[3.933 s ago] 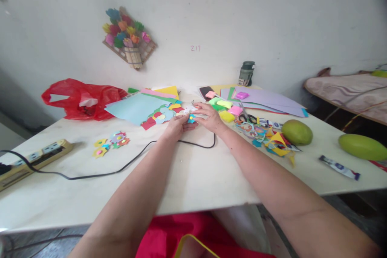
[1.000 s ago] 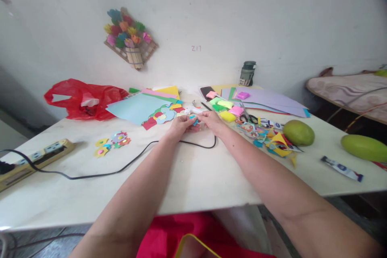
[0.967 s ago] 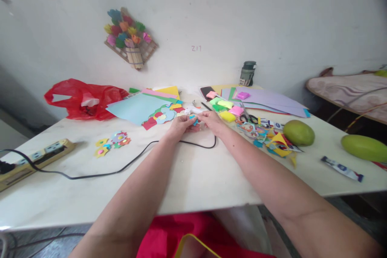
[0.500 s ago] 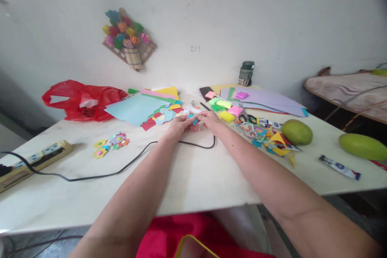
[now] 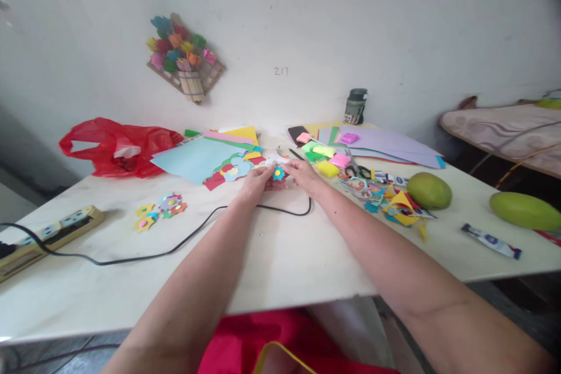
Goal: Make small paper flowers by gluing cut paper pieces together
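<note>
Above the table's middle, a small blue paper flower (image 5: 279,173) with a yellow centre faces me between my two hands. My left hand (image 5: 258,180) is closed at its left side, fingers pinched near its edge. On the opposite side my right hand (image 5: 302,174) is closed too, thumb and fingertips at the flower's edge. Just behind them lies a white glue gun (image 5: 275,159), mostly hidden. Cut paper flower shapes (image 5: 236,168) in blue, red and yellow lie left of my hands. Finished-looking small flowers (image 5: 170,203) with dotted centres form a group farther left.
A black cable (image 5: 170,255) runs from a power strip (image 5: 52,239) to below my hands. Right stand clay packets (image 5: 326,158), scissors (image 5: 359,171), paper scraps (image 5: 401,204), green mangoes (image 5: 429,191) and a glue tube (image 5: 491,241). A red plastic bag (image 5: 118,149) lies at the left back.
The blue flower has turned to face me, so its yellow centre now shows. My fingers have shifted to its two sides. Other things stay in place, with a slight camera shift.
</note>
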{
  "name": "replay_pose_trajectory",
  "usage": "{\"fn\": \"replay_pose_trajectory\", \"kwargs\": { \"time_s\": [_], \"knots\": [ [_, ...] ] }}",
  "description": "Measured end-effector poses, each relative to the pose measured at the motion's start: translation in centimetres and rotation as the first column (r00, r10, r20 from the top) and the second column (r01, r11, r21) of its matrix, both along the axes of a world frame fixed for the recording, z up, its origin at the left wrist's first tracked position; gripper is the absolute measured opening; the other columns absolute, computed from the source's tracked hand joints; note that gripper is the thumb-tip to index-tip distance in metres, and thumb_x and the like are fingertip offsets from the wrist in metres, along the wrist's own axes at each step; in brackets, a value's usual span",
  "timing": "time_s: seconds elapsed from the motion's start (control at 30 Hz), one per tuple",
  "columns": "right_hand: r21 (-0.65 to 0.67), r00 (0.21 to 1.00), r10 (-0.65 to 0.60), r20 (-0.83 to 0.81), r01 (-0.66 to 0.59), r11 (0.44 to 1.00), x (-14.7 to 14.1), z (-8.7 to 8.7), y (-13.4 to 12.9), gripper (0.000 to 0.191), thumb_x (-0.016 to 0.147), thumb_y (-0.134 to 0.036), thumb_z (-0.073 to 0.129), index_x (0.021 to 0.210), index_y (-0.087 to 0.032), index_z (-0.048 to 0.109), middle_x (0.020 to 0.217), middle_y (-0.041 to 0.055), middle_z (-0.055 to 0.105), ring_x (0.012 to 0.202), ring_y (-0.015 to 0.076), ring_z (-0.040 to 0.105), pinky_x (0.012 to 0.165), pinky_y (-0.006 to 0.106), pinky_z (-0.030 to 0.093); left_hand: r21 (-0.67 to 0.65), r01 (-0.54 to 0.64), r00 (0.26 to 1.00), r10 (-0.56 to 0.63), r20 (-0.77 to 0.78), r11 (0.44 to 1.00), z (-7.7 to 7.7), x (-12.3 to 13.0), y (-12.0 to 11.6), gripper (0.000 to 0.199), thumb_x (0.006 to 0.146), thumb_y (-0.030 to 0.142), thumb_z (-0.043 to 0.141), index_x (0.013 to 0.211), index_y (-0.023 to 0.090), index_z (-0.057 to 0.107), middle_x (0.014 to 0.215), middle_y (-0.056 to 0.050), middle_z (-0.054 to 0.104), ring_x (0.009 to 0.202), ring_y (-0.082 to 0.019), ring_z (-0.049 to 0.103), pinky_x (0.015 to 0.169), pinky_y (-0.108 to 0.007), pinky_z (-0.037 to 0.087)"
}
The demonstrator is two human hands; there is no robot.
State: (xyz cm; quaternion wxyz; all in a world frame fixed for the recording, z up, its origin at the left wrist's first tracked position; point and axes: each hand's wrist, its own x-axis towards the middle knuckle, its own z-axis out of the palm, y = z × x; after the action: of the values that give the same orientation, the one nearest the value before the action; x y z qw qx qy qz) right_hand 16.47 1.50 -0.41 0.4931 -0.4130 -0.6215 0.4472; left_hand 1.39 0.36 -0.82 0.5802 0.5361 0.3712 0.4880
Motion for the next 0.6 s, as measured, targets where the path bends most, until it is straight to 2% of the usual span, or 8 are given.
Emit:
{"fn": "replay_pose_trajectory", "kwargs": {
  "time_s": [0.13,0.23,0.33,0.47,0.6],
  "knots": [
    [0.042,0.997,-0.012,0.072,0.009,0.999,-0.14,-0.01,-0.02,0.035,0.063,-0.045,0.065,0.079,-0.015,0.061,0.072,0.0028,0.061,0.063,0.0127,0.055,0.055,0.024,0.040,-0.002,-0.077,0.997,0.077,-0.018,0.997,0.03,0.07,0.08,0.039,0.066,0.051,0.066,0.072,0.013,0.059,0.066,-0.005,0.066,0.062,-0.019,0.066,0.066,-0.033,0.054],
    [0.244,0.982,-0.111,0.154,0.071,0.967,-0.34,-0.27,0.20,0.039,0.057,-0.035,0.071,0.089,-0.016,0.061,0.093,0.0052,0.061,0.066,0.0119,0.055,0.063,0.028,0.045,-0.029,-0.121,0.992,0.121,-0.022,0.992,0.14,0.21,0.04,0.039,0.065,0.051,0.067,0.069,0.014,0.057,0.059,-0.003,0.063,0.061,-0.019,0.066,0.066,-0.032,0.054],
    [0.442,0.973,-0.161,0.164,0.073,0.894,-0.43,-0.59,0.46,0.036,0.061,-0.031,0.070,0.093,-0.018,0.061,0.107,0.0071,0.057,0.070,0.0124,0.057,0.069,0.030,0.047,-0.041,-0.134,0.991,0.134,-0.005,0.990,0.26,0.36,-0.08,0.038,0.065,0.049,0.068,0.069,0.013,0.058,0.060,-0.003,0.064,0.060,-0.017,0.065,0.067,-0.031,0.054],
    [0.533,0.958,-0.209,0.194,0.076,0.843,-0.42,-0.73,0.49,0.021,0.064,-0.027,0.069,0.083,-0.021,0.064,0.109,0.0070,0.056,0.074,0.0144,0.058,0.074,0.032,0.048,-0.055,-0.147,0.988,0.149,0.040,0.988,0.35,0.58,-0.30,0.036,0.065,0.047,0.068,0.070,0.012,0.059,0.060,-0.003,0.064,0.060,-0.016,0.065,0.067,-0.030,0.054],
    [0.566,0.948,-0.251,0.196,0.100,0.819,-0.45,-0.75,0.42,0.013,0.065,-0.023,0.067,0.078,-0.022,0.067,0.105,0.0068,0.059,0.091,0.0195,0.058,0.080,0.033,0.047,-0.068,-0.120,0.985,0.127,0.114,0.990,0.37,0.80,-0.47,0.035,0.064,0.044,0.070,0.071,0.011,0.060,0.063,-0.003,0.064,0.059,-0.014,0.064,0.066,-0.028,0.054]
  ]
}}
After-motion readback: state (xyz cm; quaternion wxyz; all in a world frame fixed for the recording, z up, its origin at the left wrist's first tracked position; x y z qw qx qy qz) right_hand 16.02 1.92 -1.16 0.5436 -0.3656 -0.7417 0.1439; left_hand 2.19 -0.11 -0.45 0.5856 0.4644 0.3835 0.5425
